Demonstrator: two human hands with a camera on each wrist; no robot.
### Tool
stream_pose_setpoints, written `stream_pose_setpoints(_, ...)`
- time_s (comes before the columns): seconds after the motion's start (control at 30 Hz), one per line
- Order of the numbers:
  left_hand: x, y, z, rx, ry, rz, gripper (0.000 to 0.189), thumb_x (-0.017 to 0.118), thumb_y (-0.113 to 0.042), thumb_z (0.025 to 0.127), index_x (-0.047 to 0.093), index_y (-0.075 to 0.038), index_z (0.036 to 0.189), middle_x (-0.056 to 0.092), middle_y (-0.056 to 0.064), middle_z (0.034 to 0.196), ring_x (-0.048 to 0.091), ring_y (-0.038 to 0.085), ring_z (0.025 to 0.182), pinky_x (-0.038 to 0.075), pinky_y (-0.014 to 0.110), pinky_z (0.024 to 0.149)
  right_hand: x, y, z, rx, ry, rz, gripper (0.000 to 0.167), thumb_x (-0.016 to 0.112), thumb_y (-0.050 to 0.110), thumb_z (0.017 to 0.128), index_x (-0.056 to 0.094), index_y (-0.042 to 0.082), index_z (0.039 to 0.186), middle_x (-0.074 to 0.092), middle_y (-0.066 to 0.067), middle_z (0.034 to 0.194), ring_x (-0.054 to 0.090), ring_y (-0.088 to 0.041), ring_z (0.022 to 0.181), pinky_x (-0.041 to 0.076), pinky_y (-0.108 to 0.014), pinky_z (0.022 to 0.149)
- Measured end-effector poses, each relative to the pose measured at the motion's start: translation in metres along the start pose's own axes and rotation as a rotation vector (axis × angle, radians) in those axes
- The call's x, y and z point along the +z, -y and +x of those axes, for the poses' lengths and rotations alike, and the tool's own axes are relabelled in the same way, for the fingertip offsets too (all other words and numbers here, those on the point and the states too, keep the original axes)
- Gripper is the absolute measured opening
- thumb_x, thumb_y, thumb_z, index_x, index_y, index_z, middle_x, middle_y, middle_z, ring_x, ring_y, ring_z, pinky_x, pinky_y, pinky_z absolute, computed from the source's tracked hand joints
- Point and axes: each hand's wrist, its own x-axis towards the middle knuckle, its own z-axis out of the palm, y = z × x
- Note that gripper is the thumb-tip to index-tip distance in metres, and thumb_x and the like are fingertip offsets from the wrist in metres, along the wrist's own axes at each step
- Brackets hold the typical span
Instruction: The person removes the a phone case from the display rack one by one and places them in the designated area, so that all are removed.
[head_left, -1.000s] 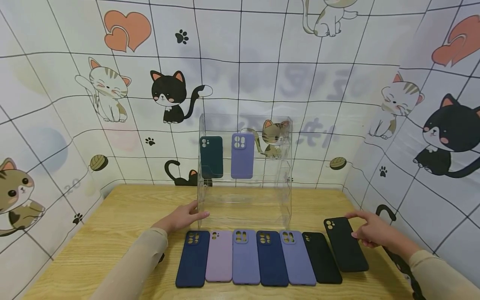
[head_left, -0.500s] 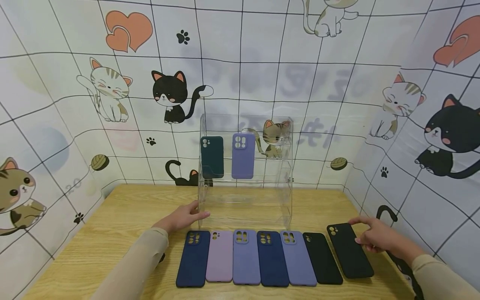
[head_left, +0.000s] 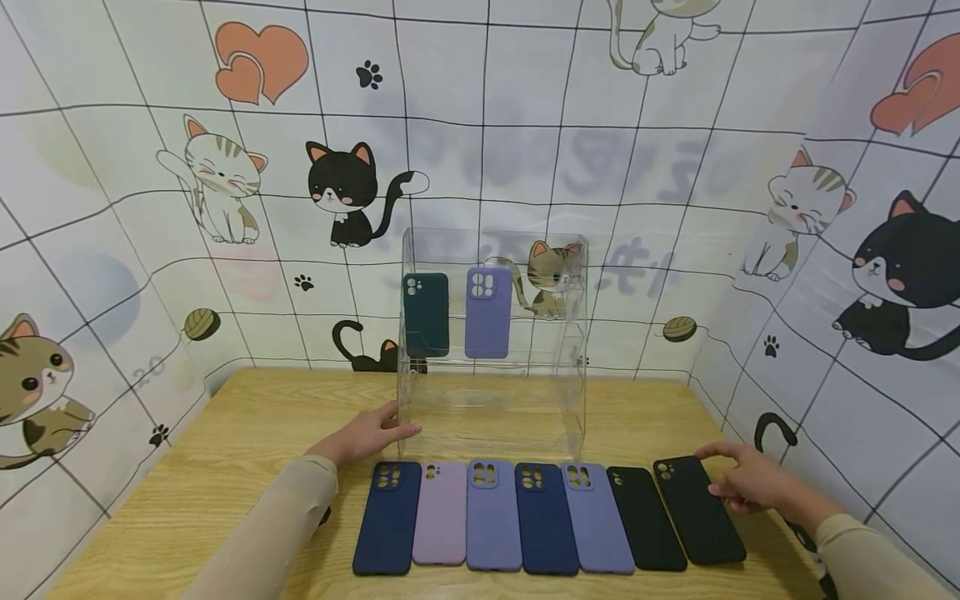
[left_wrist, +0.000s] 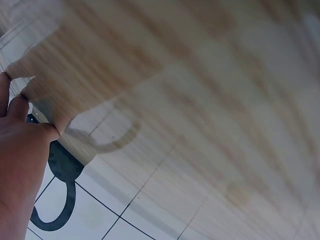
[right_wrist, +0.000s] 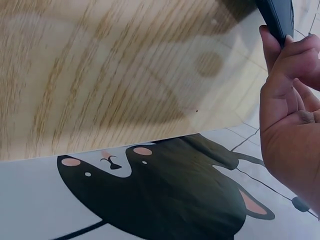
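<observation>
Head view: over the last second my right grip (head_left: 738,483) has drawn the end black case (head_left: 700,510) towards me, so that its lower edge now sits about level with its neighbours'. A second ago it stood further up the bench (head_left: 262,417), out of line; now it lies just beside the inner black case (head_left: 647,518), slightly tilted like it. Whether the two touch, I cannot be sure. I judge this step nearly finished: the row reads as seven, but I have not let go.

I pinch the end black case by its right edge, finger and thumb apart along that side; the right wrist view shows both digits at the edge.

My left grip (head_left: 367,433) is loosely spread, its thumb extended, at the lower left corner of the clear rack (head_left: 491,398); it has stayed there throughout. The rack has not shifted either, with the dark green case (head_left: 426,315) and the lavender case (head_left: 488,313) standing upright on its upper level.

The rest of the row, from the pink case (head_left: 440,514) outwards, looks undisturbed, so the pull seems to have nudged nothing.
</observation>
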Motion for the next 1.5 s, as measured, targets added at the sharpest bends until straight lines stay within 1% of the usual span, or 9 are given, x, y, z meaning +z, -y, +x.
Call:
stream_pose_setpoints(0.1, 0.0, 0.0, 0.001, 0.004, 0.0, 0.005, 0.099, 0.058, -0.075, 0.097, 0.023, -0.021, 0.172, 0.051, 0.025, 0.161, 0.05, 0.044, 0.15, 0.039, 0.066, 0.122, 0.002, -0.002, 0.001, -0.002, 0.001, 0.0, 0.06, 0.067, 0.0, 0.098, 0.043, -0.007, 0.153, 0.054, -0.002, 0.056, 0.05, -0.013, 0.049, 0.042, -0.025, 0.048)
stream_pose_setpoints(0.3, 0.001, -0.002, 0.001, 0.004, -0.004, 0.0, 0.098, 0.059, -0.075, 0.097, 0.024, -0.022, 0.172, 0.052, 0.025, 0.16, 0.05, 0.044, 0.15, 0.039, 0.066, 0.122, 0.004, -0.008, 0.005, -0.022, 0.038, 0.013, 0.061, 0.068, 0.0, 0.098, 0.042, -0.011, 0.152, 0.056, -0.003, 0.056, 0.05, -0.013, 0.049, 0.04, -0.026, 0.049)
stream_pose_setpoints(0.57, 0.0, -0.001, 0.002, 0.01, -0.006, 0.01, 0.098, 0.058, -0.075, 0.097, 0.023, -0.022, 0.172, 0.052, 0.025, 0.16, 0.05, 0.044, 0.15, 0.039, 0.066, 0.122, 0.009, -0.007, 0.005, 0.044, -0.014, -0.009, 0.055, 0.071, 0.002, 0.098, 0.049, -0.012, 0.146, 0.062, -0.005, 0.063, 0.058, -0.016, 0.053, 0.047, -0.029, 0.051)
stream_pose_setpoints(0.77, 0.0, 0.001, 0.001, 0.014, -0.008, 0.005, 0.098, 0.059, -0.075, 0.097, 0.023, -0.022, 0.172, 0.051, 0.025, 0.161, 0.051, 0.044, 0.15, 0.039, 0.067, 0.122, 0.013, -0.006, 0.007, 0.059, -0.055, -0.066, 0.052, 0.076, 0.004, 0.095, 0.056, -0.01, 0.142, 0.063, -0.005, 0.064, 0.061, -0.017, 0.054, 0.049, -0.029, 0.052)
stream_pose_setpoints(0.93, 0.0, 0.002, 0.0, 0.013, -0.006, -0.005, 0.098, 0.059, -0.074, 0.097, 0.024, -0.021, 0.172, 0.051, 0.025, 0.161, 0.05, 0.045, 0.15, 0.039, 0.067, 0.122, 0.013, -0.004, 0.009, 0.065, -0.061, -0.117, 0.049, 0.078, 0.006, 0.093, 0.061, -0.009, 0.137, 0.063, -0.005, 0.064, 0.061, -0.017, 0.054, 0.05, -0.029, 0.052)
stream_pose_setpoints(1.17, 0.0, 0.002, 0.001, 0.012, -0.011, -0.001, 0.098, 0.058, -0.075, 0.097, 0.023, -0.021, 0.172, 0.05, 0.024, 0.162, 0.049, 0.044, 0.151, 0.038, 0.067, 0.122, 0.014, 0.006, 0.014, 0.065, -0.054, -0.181, 0.041, 0.077, 0.006, 0.092, 0.065, -0.007, 0.129, 0.067, -0.005, 0.072, 0.057, -0.015, 0.053, 0.048, -0.028, 0.05)
stream_pose_setpoints(1.3, 0.0, 0.002, 0.0, 0.011, -0.008, -0.001, 0.098, 0.058, -0.075, 0.097, 0.023, -0.021, 0.172, 0.051, 0.025, 0.161, 0.05, 0.044, 0.151, 0.039, 0.067, 0.122, 0.016, 0.018, 0.017, 0.05, -0.036, -0.23, 0.04, 0.075, 0.005, 0.094, 0.062, -0.01, 0.128, 0.059, -0.003, 0.067, 0.053, -0.014, 0.053, 0.044, -0.026, 0.05)
stream_pose_setpoints(1.4, 0.0, 0.001, -0.001, 0.004, -0.009, -0.007, 0.099, 0.059, -0.074, 0.097, 0.023, -0.021, 0.172, 0.051, 0.025, 0.161, 0.05, 0.044, 0.15, 0.039, 0.066, 0.122, 0.017, 0.026, 0.018, 0.05, -0.014, -0.266, 0.039, 0.075, 0.007, 0.095, 0.062, -0.012, 0.126, 0.054, -0.001, 0.063, 0.051, -0.014, 0.053, 0.043, -0.025, 0.049)
stream_pose_setpoints(1.5, 0.0, 0.001, -0.001, -0.004, -0.005, -0.021, 0.099, 0.059, -0.075, 0.096, 0.023, -0.022, 0.172, 0.052, 0.024, 0.161, 0.049, 0.044, 0.151, 0.039, 0.066, 0.122, 0.018, 0.032, 0.017, 0.053, 0.006, -0.301, 0.037, 0.074, 0.007, 0.095, 0.063, -0.014, 0.123, 0.055, -0.001, 0.062, 0.053, -0.014, 0.053, 0.046, -0.025, 0.049)
